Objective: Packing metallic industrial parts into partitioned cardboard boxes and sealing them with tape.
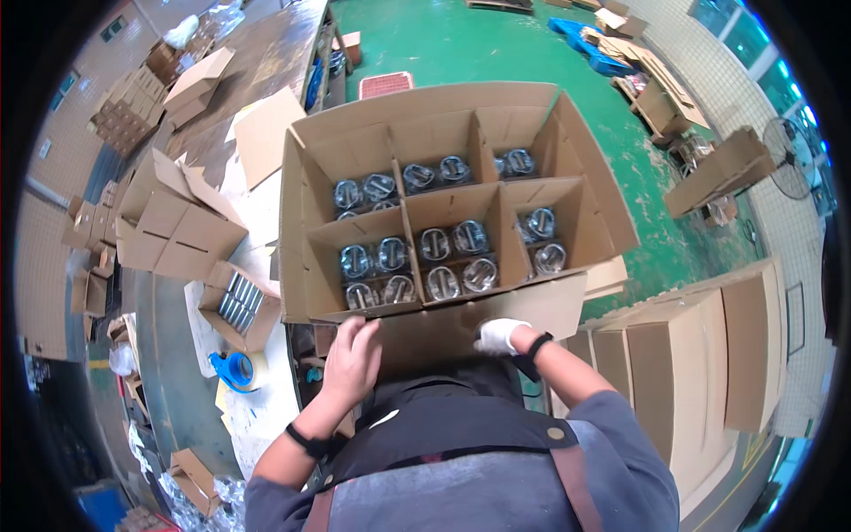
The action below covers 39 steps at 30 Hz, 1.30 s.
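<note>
We press our bare left hand (352, 359) flat, fingers spread, against the near flap (461, 328) of the big cardboard carton (301, 257), gripping nothing. Our gloved right hand (498, 336) lies on the same flap further right, fingers curled at its edge; whether it pinches the card we cannot tell. The carton sits just in front of us, open, split by dividers into six cells, each holding shiny metal parts in clear bags (436, 244). To the left, on the bench, stand a small open box of metal pieces (238, 301) and a blue tape dispenser (232, 370). Flat cartons (700, 355) are stacked at right.
</note>
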Available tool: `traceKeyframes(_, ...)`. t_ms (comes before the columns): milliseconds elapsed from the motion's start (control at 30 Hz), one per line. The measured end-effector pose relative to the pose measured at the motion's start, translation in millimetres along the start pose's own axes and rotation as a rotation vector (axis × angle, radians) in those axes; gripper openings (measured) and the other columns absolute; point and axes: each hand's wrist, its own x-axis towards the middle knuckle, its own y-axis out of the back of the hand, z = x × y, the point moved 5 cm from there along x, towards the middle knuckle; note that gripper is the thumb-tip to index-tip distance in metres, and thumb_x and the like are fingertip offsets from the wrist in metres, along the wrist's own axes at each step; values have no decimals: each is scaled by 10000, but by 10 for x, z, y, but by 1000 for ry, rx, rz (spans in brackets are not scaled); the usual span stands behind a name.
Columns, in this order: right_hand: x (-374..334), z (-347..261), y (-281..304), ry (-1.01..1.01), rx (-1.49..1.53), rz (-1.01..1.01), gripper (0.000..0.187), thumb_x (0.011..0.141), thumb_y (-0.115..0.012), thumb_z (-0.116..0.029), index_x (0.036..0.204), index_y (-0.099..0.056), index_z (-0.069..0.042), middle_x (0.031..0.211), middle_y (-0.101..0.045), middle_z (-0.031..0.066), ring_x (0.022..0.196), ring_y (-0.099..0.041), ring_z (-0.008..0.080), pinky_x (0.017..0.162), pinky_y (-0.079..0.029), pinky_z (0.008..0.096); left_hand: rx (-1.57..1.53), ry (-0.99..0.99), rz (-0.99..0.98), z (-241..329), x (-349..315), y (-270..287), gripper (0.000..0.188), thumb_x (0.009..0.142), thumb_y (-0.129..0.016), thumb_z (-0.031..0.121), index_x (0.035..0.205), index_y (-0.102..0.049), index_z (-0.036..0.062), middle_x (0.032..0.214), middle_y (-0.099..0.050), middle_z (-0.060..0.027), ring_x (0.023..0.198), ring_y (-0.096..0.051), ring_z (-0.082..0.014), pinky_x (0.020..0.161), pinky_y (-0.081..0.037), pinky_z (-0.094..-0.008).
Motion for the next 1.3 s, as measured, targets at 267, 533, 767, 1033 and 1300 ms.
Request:
traceKeyframes(267, -134, -2133, 1107, 629, -22, 823, 492, 785, -639, -283, 1179, -489, -30, 1000, -581, 213, 948, -567, 346, 812, -444, 457, -132, 305, 342, -816, 149, -545, 532, 790, -630, 70, 1297, -467, 68, 1273, -445, -164, 1197, -440, -355, 1009, -367, -423)
traceKeyframes(533, 534, -2252, 1118, 518, -60, 743, 429, 804, -592, -517, 863, -651, -97, 840, -659, 139, 813, -642, 299, 711, -478, 445, 277, 482, 374, -789, -505, -195, 574, 752, -608, -8, 1284, -395, -47, 1274, -344, -251, 1193, -367, -395, 1044, -304, -455)
traceKeyframes(767, 1087, -1921, 1028, 144, 228, 288, 431, 909, -423, -399, 918, -732, -100, 935, -689, 193, 898, -666, 343, 789, -510, 462, 259, 186, 30, -640, -25, -581, 839, 728, -687, 187, 1399, -237, -38, 1427, -273, -264, 1328, -288, -411, 1091, -209, -525)
traceKeyframes(1033, 800, -1864, 1989, 140, 294, 1072, 366, 822, -514, -157, 1165, -569, -41, 1207, -532, 199, 1136, -497, 391, 954, -420, 455, -237, 710, -284, -1577, 515, -1325, 712, 826, -638, 346, 1418, -342, 83, 1489, -340, -126, 1337, -341, -336, 1076, -234, -471)
traceKeyframes(1300, 1182, -2050, 1676, 141, -224, 1109, 532, 882, -393, -153, 1405, -364, -63, 1513, -269, 177, 1402, -248, 348, 1143, -154, 525, -294, 655, -458, -2112, 226, -2151, 879, 821, -466, 656, 1505, -179, 187, 1564, -191, -74, 1426, -185, -305, 1156, -148, -363)
